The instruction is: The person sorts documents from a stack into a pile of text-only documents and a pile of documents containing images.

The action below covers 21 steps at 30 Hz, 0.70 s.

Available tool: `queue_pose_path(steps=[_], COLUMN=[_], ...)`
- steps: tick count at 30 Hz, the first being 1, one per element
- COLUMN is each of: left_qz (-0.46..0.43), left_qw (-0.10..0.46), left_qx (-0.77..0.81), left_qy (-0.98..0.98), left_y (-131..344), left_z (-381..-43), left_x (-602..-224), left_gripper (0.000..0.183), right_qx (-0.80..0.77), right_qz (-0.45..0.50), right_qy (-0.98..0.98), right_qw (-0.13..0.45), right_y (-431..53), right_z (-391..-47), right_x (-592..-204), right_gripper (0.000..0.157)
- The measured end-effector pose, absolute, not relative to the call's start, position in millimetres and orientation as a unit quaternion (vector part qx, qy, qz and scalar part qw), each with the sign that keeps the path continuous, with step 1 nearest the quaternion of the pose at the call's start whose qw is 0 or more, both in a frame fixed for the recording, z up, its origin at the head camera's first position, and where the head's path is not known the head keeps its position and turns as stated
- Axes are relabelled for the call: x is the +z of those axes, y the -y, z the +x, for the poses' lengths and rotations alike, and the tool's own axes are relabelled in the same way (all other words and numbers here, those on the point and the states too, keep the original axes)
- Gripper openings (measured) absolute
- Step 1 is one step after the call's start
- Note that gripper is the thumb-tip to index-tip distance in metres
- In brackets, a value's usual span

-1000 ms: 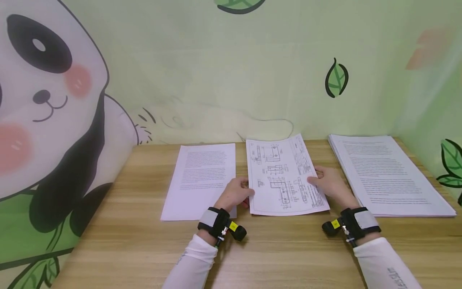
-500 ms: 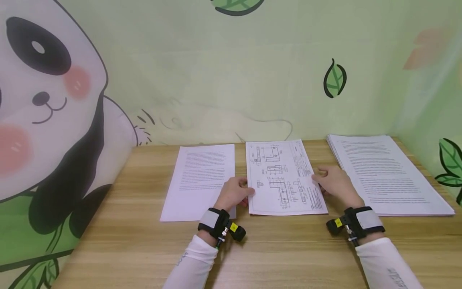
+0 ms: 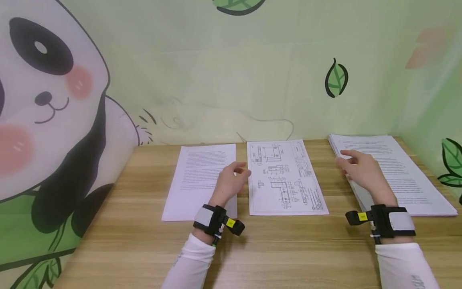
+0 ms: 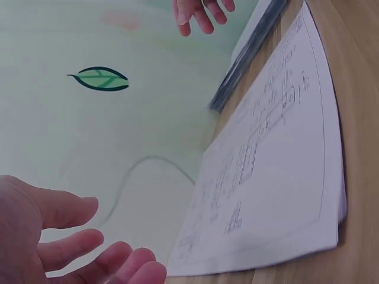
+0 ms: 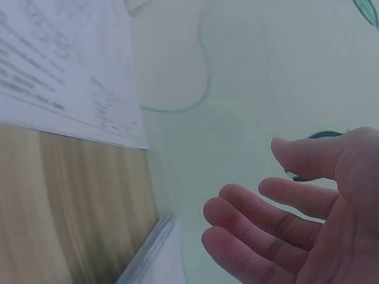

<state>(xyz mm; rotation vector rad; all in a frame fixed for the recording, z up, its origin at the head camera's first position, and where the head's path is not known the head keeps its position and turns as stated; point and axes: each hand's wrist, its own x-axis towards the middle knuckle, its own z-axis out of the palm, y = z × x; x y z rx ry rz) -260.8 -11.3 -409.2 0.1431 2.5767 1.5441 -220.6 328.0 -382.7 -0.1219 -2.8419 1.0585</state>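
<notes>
Both your left hand point(image 3: 231, 182) and right hand point(image 3: 364, 171) hold nothing, fingers loosely parted; the drawing sheet point(image 3: 286, 180) lies flat between text page point(image 3: 200, 182) and paper stack point(image 3: 400, 182), apparently spaced to keep each separate.

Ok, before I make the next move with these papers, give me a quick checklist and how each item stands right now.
1. Left hand free: ok, it holds nothing.
2. Right hand free: ok, it holds nothing.
3. Technical drawing clear of its neighbours: ok, strips of wooden table separate it from the text page and the paper stack.
4. Technical drawing turned for reading: not ok, its lettering runs sideways to the person.
5. Number of sheets in the paper stack: cannot tell, the layers are too fine to count.
</notes>
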Motion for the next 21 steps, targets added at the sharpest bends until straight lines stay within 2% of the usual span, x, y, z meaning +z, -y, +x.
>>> queue_pose_path(steps=[4, 13, 21], left_qz=[0.078, 0.123, 0.134], left_qw=[0.051, 0.077, 0.091], left_qx=[0.523, 0.585, 0.607], left_qy=[-0.847, -0.798, -0.778], left_y=[0, -36, -67], left_z=[-257, -248, -243], left_x=[-407, -400, -404], left_gripper=[0.04, 0.036, 0.031], right_qx=[0.361, 0.361, 0.369], right_qz=[-0.044, -0.118, -0.157], right_qy=[0.929, 0.916, 0.912], right_qw=[0.067, 0.13, 0.084], right_y=[-339, -373, -409], right_z=[-218, -209, -201], right_x=[-379, -384, -397], right_gripper=[0.07, 0.07, 0.082])
